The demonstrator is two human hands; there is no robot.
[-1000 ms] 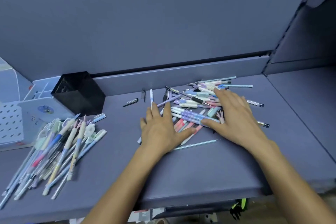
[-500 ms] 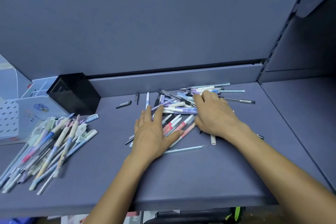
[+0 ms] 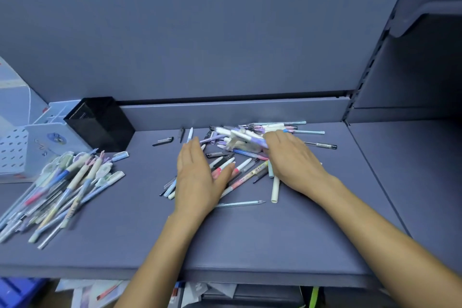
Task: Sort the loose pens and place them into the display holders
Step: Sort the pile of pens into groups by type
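A scattered pile of loose pens (image 3: 240, 170) lies in the middle of the grey shelf (image 3: 250, 237). My left hand (image 3: 197, 177) rests flat on the pile's left side with straight fingers. My right hand (image 3: 292, 165) is on the pile's right side, and its fingers curl round a blurred bundle of purple and white pens (image 3: 240, 136) that juts out to the left. A black mesh pen holder (image 3: 100, 122) stands at the back left. Beside it stands a pale blue display holder (image 3: 42, 142).
A second heap of pastel pens (image 3: 62, 187) lies at the left front of the shelf. Pen caps (image 3: 162, 141) lie near the back wall. A thin light-blue pen (image 3: 240, 204) and a cream pen (image 3: 275, 190) lie apart toward the front. A slotted shelf upright (image 3: 370, 67) rises at the right.
My right hand has slid left across the pile and its fingers have curled round a bundle of pens. My left hand has stayed flat on the pile.
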